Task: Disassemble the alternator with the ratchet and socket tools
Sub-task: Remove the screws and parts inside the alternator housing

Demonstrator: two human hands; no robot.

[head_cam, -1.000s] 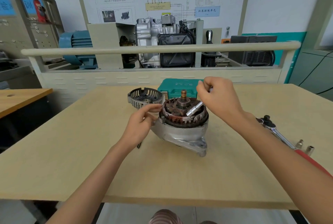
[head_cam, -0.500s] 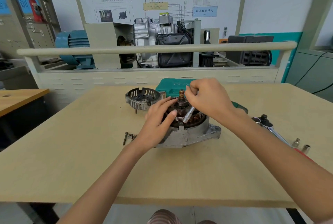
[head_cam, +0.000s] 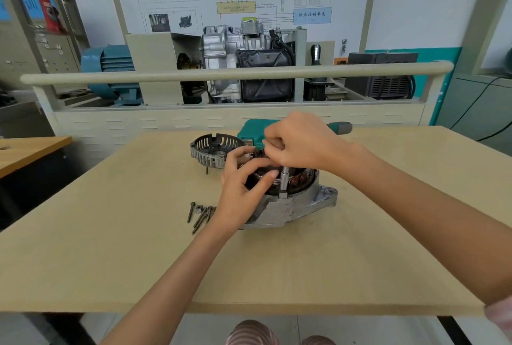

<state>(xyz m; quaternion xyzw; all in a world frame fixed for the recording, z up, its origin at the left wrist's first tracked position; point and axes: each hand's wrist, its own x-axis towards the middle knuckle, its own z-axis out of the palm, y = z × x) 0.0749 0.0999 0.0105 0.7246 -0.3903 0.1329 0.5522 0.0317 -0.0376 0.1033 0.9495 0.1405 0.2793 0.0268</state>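
Note:
The alternator (head_cam: pixel 293 206) lies on the wooden table (head_cam: pixel 138 261), its silver housing facing me and its copper windings exposed on top. My left hand (head_cam: pixel 243 186) grips its left rim, fingers curled over the windings. My right hand (head_cam: pixel 302 145) holds the top of a silver socket tool (head_cam: pixel 284 181) that stands upright on a bolt at the housing's front edge. The removed rear cover (head_cam: pixel 210 150), a slotted grey ring, sits behind and to the left. Several long bolts (head_cam: pixel 201 214) lie loose just left of the alternator.
A green tool case (head_cam: pixel 249 131) stands behind the alternator, mostly hidden by my right hand. Beyond the table's far edge a beige rail (head_cam: pixel 221 74) fronts a training bench with an engine. A second wooden table (head_cam: pixel 30 147) sits at the left.
The alternator has turned so its mounting lug points right. My right hand moved the socket tool from a slant over the windings to upright on the front bolt. My left hand stays on the rim.

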